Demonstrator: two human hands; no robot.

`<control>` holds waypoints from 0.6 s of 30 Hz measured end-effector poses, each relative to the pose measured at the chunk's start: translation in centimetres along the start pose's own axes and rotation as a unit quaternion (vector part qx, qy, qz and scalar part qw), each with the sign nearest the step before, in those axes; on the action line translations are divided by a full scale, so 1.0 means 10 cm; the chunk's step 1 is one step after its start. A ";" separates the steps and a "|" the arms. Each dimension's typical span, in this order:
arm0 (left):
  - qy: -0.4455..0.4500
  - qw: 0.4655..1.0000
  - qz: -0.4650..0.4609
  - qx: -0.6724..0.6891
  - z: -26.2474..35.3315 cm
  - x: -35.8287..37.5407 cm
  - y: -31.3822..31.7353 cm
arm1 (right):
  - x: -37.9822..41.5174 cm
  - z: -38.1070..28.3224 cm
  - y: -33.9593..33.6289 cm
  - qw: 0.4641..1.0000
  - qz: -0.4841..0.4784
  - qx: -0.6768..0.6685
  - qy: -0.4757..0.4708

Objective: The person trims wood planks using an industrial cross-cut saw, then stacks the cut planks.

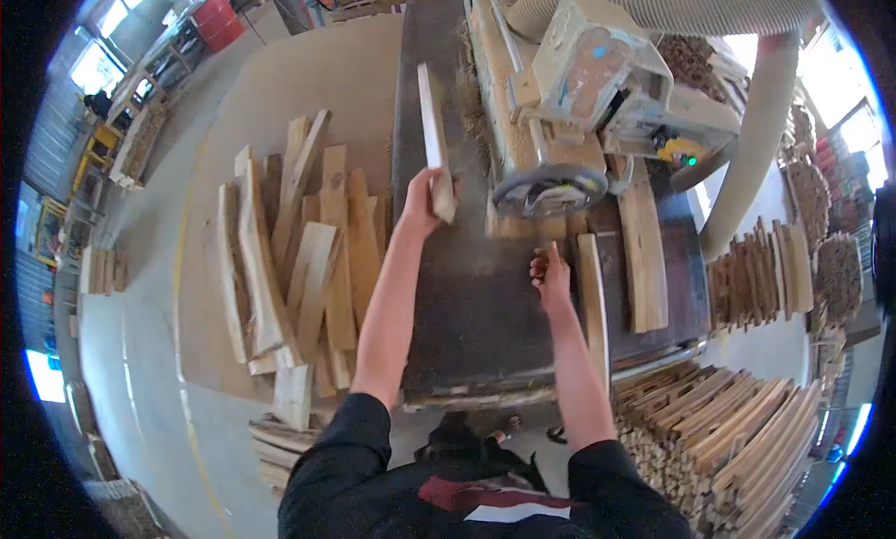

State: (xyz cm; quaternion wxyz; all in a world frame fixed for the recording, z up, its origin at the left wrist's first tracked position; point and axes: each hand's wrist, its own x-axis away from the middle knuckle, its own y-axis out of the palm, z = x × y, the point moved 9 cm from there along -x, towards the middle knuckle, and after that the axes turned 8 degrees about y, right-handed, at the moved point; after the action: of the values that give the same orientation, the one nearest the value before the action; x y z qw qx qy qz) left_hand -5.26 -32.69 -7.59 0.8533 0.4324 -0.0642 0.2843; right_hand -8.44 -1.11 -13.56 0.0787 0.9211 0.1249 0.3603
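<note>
A narrow wooden board [431,119] stands on a slant above the dark machine table [467,324], gripped near its lower end by my left hand [422,201]. My right hand [553,276] is over the same table with nothing in it, one finger stretched out and the others loosely curled. Just right of that hand lies another narrow board [592,296], running lengthwise toward me. Ahead of my right hand is the machine's black handwheel [549,192]. A wider plank [644,250] rests on the table farther right.
Loose boards lie piled on a brown surface [280,63] at the left. The woodworking machine [597,63], dusted with sawdust, has a thick ribbed hose [681,9]. Stacked wood strips [737,427] fill the lower right. A red drum [217,24] stands at the far left.
</note>
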 end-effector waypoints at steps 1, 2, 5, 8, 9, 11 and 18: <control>-0.013 0.999 -0.030 0.021 -0.03 0.59 0.10 | 0.18 0.12 -0.06 1.000 -0.006 -0.009 0.008; -0.027 0.997 -0.058 0.046 -0.10 1.17 0.24 | 0.38 0.25 -0.09 0.998 -0.031 0.055 0.004; -0.043 0.997 -0.059 0.016 -0.78 2.22 -0.11 | 1.24 0.78 -0.25 0.984 -0.075 0.156 0.043; -0.093 0.985 -0.051 0.137 -1.54 3.11 -0.24 | 1.99 1.29 -0.45 0.972 -0.136 0.179 0.074; -0.099 0.985 -0.043 0.138 -1.73 3.34 -0.27 | 2.25 1.38 -0.49 0.971 -0.146 0.171 0.076; -0.091 0.988 -0.051 0.118 -2.05 3.79 -0.27 | 2.61 1.49 -0.66 0.963 -0.138 0.220 -0.069; 0.105 0.874 -0.053 -0.472 -2.57 4.59 -0.36 | 3.60 1.68 -1.19 0.898 -0.193 0.393 -0.049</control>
State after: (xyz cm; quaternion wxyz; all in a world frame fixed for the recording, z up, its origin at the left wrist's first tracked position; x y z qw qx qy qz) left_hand 31.26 5.24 -9.63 0.9715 -0.0517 -0.0781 0.2178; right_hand 26.49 19.62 -5.41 -0.2152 0.8515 0.4276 0.2141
